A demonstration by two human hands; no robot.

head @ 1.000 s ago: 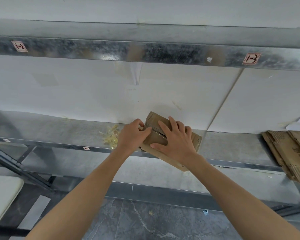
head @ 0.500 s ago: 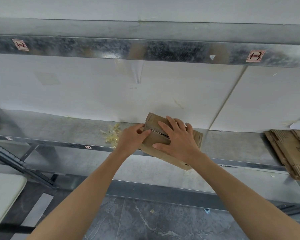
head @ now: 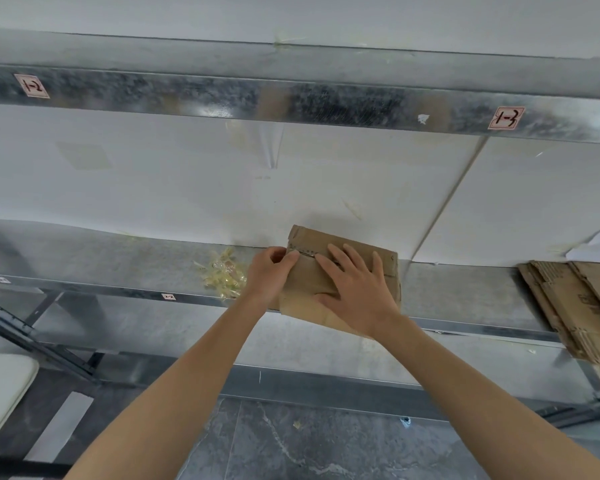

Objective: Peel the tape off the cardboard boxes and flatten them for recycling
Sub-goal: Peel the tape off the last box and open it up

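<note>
A small brown cardboard box (head: 309,282) rests on the metal shelf (head: 118,258), its near edge sticking out past the shelf's front lip. My right hand (head: 355,289) lies flat on its top with fingers spread, pressing down. My left hand (head: 269,271) is at the box's left end, with thumb and fingers pinched at the seam between the flaps, where the tape runs. Whether tape is between the fingertips is too small to tell.
A heap of crumpled clear tape (head: 224,275) lies on the shelf just left of my left hand. Flattened cardboard (head: 582,306) is stacked at the shelf's right end. An upper shelf beam (head: 291,98) crosses overhead. A white surface (head: 0,386) sits low left.
The box has turned squarer to the shelf and lies flatter. My right hand stays pressed on top; my left hand stays pinched at the seam's left end.
</note>
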